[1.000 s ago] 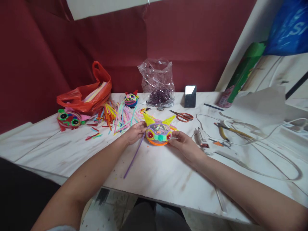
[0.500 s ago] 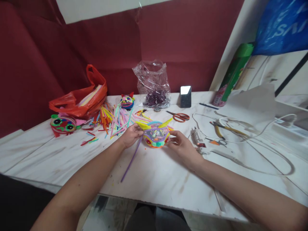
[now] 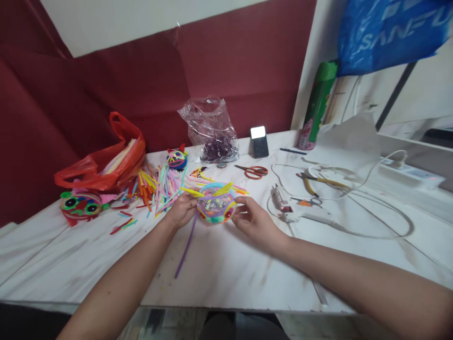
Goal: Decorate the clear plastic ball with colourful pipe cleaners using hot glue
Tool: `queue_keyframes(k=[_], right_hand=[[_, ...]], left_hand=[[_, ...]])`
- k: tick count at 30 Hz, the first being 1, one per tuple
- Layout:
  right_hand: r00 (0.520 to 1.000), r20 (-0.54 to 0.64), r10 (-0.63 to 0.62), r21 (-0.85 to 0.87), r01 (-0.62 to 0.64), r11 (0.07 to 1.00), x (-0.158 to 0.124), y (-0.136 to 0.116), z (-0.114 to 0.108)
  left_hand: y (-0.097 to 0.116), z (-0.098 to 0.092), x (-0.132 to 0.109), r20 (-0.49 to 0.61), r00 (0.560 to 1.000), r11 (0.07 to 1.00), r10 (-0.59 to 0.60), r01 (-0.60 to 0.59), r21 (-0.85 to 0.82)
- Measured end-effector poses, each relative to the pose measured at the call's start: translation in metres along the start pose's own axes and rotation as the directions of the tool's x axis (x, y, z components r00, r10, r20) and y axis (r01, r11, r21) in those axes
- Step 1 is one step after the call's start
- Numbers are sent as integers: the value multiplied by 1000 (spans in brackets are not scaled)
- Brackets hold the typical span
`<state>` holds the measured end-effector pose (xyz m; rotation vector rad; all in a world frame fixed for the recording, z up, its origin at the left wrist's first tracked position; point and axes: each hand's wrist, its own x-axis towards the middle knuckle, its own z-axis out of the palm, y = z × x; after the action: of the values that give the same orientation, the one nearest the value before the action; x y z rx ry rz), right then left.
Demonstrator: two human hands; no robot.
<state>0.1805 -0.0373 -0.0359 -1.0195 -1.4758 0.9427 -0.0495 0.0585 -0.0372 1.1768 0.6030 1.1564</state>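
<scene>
Between my two hands is a round, colourful pipe-cleaner animal head (image 3: 216, 204) with yellow ears, red eyes and a clear centre showing bits inside. My left hand (image 3: 184, 208) pinches its left edge, where a purple pipe cleaner (image 3: 185, 250) trails down towards the table's front. On the other side, the fingers of my right hand (image 3: 253, 219) grip the rim by the red eye. Right of that hand lies a white glue gun (image 3: 282, 197). Scissors with orange handles (image 3: 256, 173) rest behind it.
Loose pipe cleaners (image 3: 166, 186), a red bag (image 3: 106, 163) and two finished-looking animal heads, one red (image 3: 81, 206) and one blue (image 3: 177, 159), are at left. A clear bag (image 3: 215, 137) and a phone (image 3: 259, 141) stand behind. Pliers (image 3: 318, 182), cables and a power strip (image 3: 410, 172) lie right.
The view has swung to the right, so things appear further left. The animal head is tipped slightly, with its nose lower. Both hands keep their hold.
</scene>
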Motion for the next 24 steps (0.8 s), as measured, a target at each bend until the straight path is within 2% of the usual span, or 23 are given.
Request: queue_keyframes(k=[6,12,21,24], right_hand=[[1000,0,-18,-12,18,1000,0,5,1],[999,-8,-37,84,38,996,2,4,2],[974,84,-209,-17,211,977,0,12,-1],[971,102,-216,-70,224,972,1,13,-3]], left_hand=[[-1,-5,2,15,1000,1000,-20,20,-5],[-2,-9,3,-10,1000,999,-21,21,-50],[-1,-7,3,-2,998,997,-55,55,-48],[0,-3,1,-6,997,997,-71,70,-27]])
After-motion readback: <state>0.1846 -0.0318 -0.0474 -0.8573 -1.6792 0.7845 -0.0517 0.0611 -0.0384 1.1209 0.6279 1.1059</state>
